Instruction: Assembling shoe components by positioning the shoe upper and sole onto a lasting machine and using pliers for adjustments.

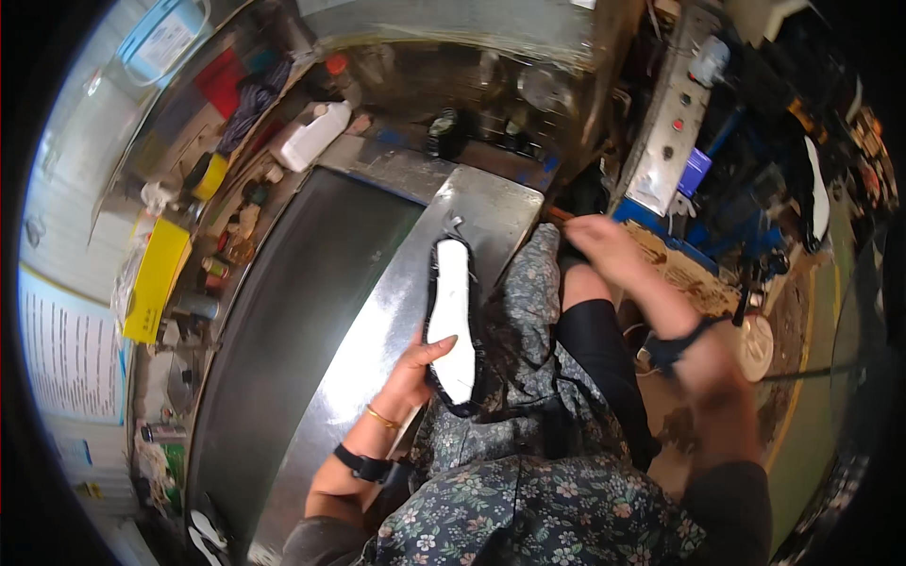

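Standing at the left of the frame, a yellow box (156, 283) flanks a broad dark belt (302, 292), with a shiny metal worktop (344, 373) to its right. At the centre, the left hand (411, 375) pinches the lower end of a black shoe piece with a white sole (453, 307), thumb over the white face, other fingers mostly hidden. Right of centre, the right hand (609, 250) is blurred near an orange-brown stick (561, 214); whether its fingers grip it, I cannot tell.

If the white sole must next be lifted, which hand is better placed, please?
Probably the left: the left hand holds the white sole, thumb on its face, while the right hand is apart from it, to the right.
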Demonstrator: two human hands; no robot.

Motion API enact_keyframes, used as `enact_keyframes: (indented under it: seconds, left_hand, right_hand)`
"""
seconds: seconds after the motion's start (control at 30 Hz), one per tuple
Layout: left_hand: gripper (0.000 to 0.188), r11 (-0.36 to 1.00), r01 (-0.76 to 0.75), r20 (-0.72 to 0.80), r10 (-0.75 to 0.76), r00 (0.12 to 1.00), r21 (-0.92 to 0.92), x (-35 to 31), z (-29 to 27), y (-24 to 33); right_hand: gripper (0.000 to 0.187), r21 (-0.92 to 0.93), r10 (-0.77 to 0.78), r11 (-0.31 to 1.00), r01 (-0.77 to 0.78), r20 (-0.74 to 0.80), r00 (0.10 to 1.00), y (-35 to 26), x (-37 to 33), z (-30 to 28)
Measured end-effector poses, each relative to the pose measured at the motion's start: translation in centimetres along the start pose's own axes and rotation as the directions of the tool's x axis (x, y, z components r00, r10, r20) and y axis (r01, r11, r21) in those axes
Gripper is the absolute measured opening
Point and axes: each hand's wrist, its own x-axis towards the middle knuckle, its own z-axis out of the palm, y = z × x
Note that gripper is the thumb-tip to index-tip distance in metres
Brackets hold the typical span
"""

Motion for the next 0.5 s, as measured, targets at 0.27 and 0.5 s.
enact_keyframes:
  seconds: [0.27, 0.5]
  left_hand:
    - [0.078, -0.535, 0.274, -0.099, 0.333, 0.938, 0.799, -2.6, -4.3, -3.9]
    - [0.036, 0.107, 0.032, -0.083, 0.516, 0.853, 0.994, -3.5, -1.1, -4.7]
  right_hand:
    - [0.069, -0.836, -0.357, -0.156, -0.526, -0.449, 0.819, 0.4, -2.6, -41.6]
    - [0.072, -0.747, -0.366, 0.216, -0.628, -0.659, 0.658, 4.6, -7.6, -42.4]
